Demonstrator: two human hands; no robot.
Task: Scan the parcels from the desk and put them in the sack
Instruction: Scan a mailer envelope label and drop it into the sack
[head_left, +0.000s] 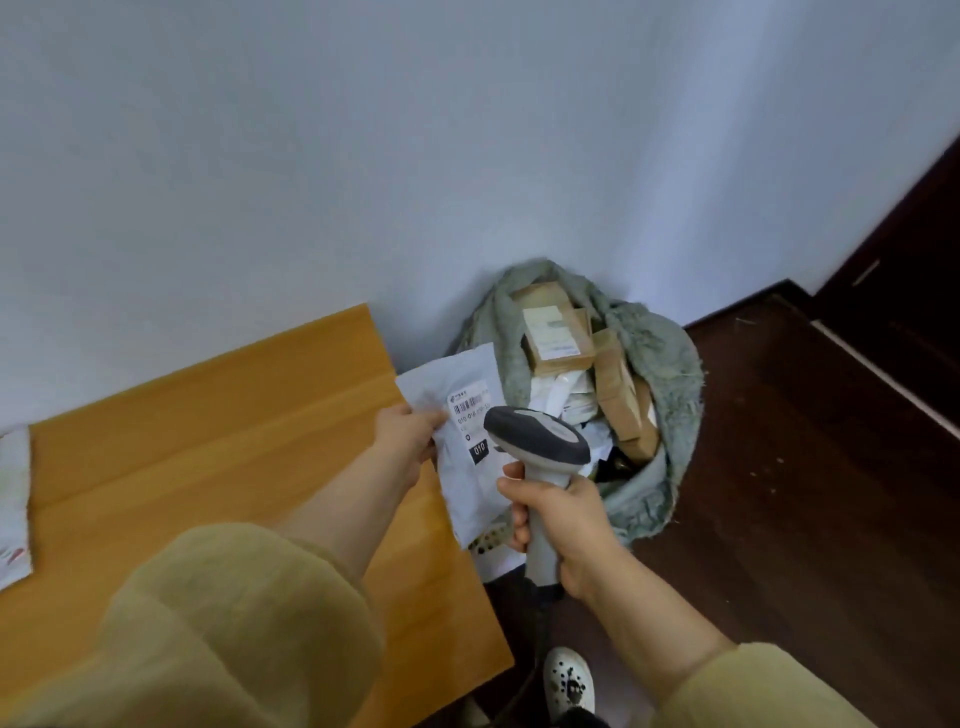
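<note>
the left hand (408, 431) pinches a white mailer (457, 410) by its edge, just off the desk (234, 441) corner. the right hand (561, 519) grips the scanner (537, 441) over its label, beside the parcel-filled sack (670, 374)

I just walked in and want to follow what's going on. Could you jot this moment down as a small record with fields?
left hand: holds white mailer parcel by its edge, label up
right hand: grips grey scanner, its head over the label
desk: orange wood, another parcel at its left edge
sack: grey-green, open, on the floor beside the desk, holding brown boxes
</note>
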